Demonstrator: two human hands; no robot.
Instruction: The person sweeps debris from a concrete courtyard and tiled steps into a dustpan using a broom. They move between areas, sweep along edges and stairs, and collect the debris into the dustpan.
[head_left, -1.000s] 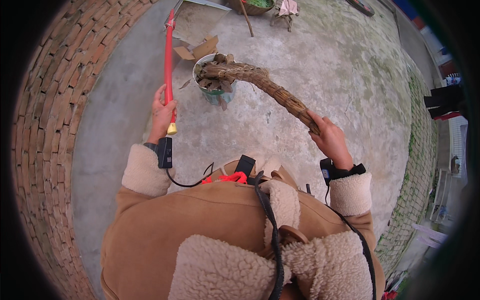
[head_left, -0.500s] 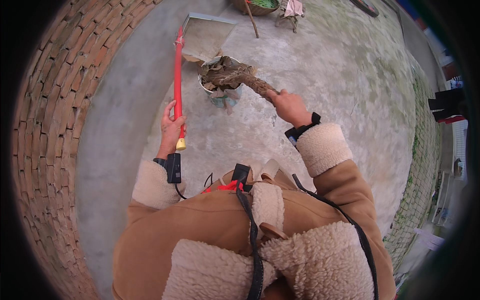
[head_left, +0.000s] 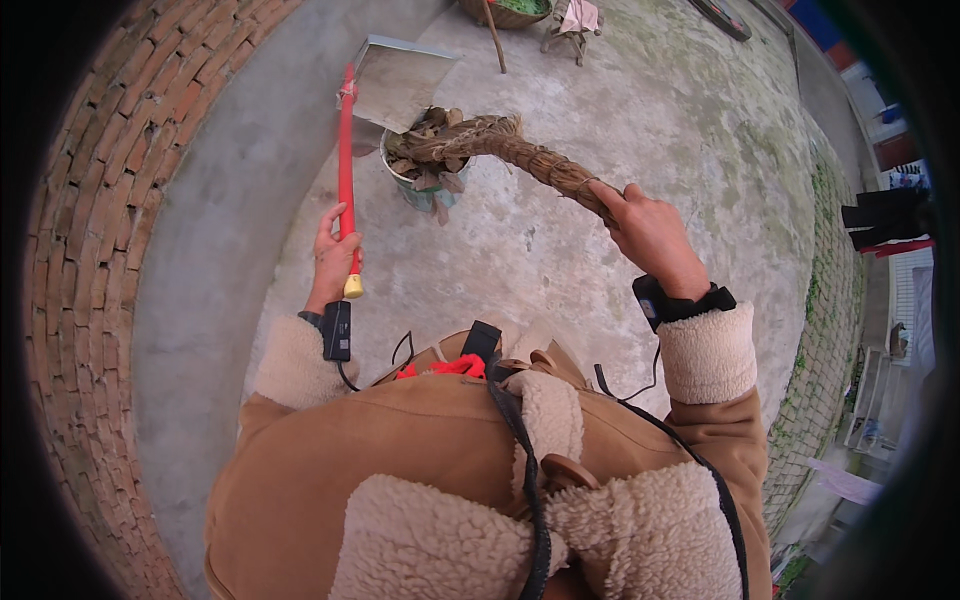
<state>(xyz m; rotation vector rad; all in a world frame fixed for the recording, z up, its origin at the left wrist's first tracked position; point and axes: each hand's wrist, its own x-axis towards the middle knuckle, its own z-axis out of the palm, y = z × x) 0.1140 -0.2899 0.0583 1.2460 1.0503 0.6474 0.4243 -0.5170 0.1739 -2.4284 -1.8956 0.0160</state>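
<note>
My left hand is closed around the red handle of a metal dustpan, near its yellow end cap. The grey pan is tilted, its lip close to the rim of a pale bucket. Brown dry leaves fill the bucket to the brim, and some hang over its side. My right hand grips the thick, bound handle of a straw hand broom. The broom's bristle end lies over the leaves at the bucket's top and hides part of them.
A brick wall runs along the left. At the back are a basket with greens, a stick leaning by it and a small stool with a pink cloth. Dark clothes hang at the far right.
My right hand has moved right, and more of the broom's handle now shows. The bristle end stays over the bucket. My left hand and the dustpan appear slightly farther left in the picture.
</note>
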